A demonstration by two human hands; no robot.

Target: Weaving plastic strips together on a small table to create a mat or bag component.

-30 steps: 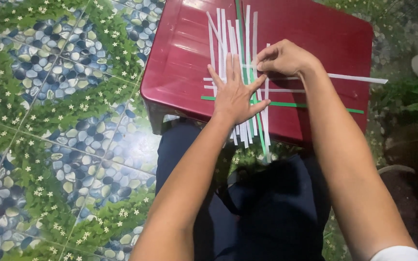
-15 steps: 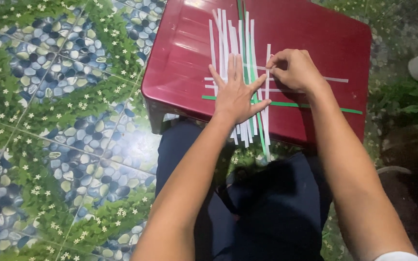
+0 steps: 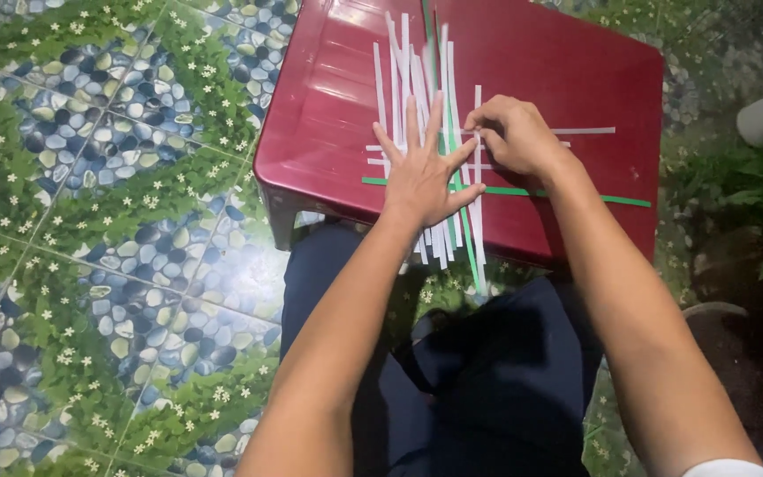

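Left hand (image 3: 421,172): lies flat, palm down, fingers spread wide, pressing on the white strips near the stool's front edge; it grips nothing.
Right hand (image 3: 516,137): curled, knuckles up, fingertips pinched narrow at the cross strip where it meets the upright strips; the fingertips are partly hidden, so it seems to be holding that strip, though I cannot be sure.
White strips (image 3: 408,66): a bundle of long paper strips running away from the person, side by side and slightly fanned, lying on the stool; their near ends stick out past the front edge over the lap.
Green strips (image 3: 429,35): one or two thin green ones run lengthwise among the white ones, one reaching past the front edge.
Cross strip (image 3: 589,131): white, lying sideways across the bundle, its free end pointing right beyond the right hand; short white ends show to the left of the left hand.
Green cross strip (image 3: 624,200): lies sideways nearer the person, passing under the left hand and reaching well to the right.
Stool (image 3: 311,115): dark red plastic, glossy top, standing just in front of the knees.
Trousers (image 3: 505,371): dark blue, below both forearms.
Floor (image 3: 90,221): tiles patterned with pebbles, green leaves and small white flowers.
Plants (image 3: 752,194): green leaves at the right edge, beside a pale tube.
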